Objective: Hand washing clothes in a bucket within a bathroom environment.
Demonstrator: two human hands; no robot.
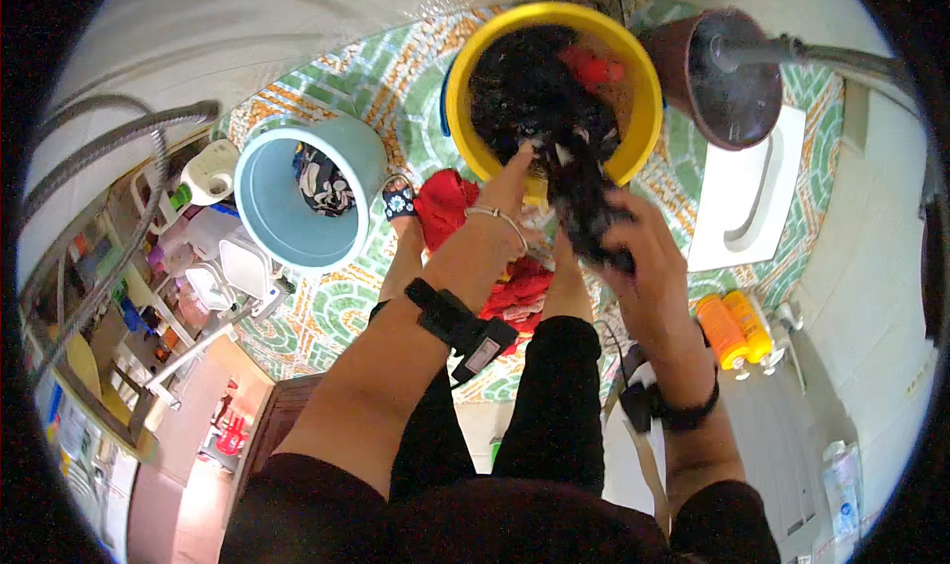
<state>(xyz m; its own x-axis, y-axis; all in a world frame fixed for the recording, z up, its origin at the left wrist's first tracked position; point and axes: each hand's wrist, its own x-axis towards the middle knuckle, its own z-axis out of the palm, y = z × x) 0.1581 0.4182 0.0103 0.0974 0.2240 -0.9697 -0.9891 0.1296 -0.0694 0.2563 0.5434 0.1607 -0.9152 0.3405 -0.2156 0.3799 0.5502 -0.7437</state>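
A yellow plastic bucket [647, 111] stands at the top centre, holding soaked black cloth [519, 74] and a red piece [594, 68]. My right hand [644, 241] grips a length of the black cloth, raised over the bucket's near rim. At that same rim is my left hand [519, 171], a finger stretched towards the cloth; whether it holds any cloth cannot be told. Red cloth [444, 204] lies on the floor beside my foot, and more red cloth [519, 289] is between my legs. A light blue bucket [286, 230] at the left has dark patterned cloth [324, 185] inside.
A brown bucket [731, 111] and a white squat toilet [749, 193] are at the right, with a shower head [731, 50] above the bucket. Orange and yellow bottles [724, 330] lie nearer me. A rack of containers [215, 267] is at the left; a metal hose [119, 137] hangs above it.
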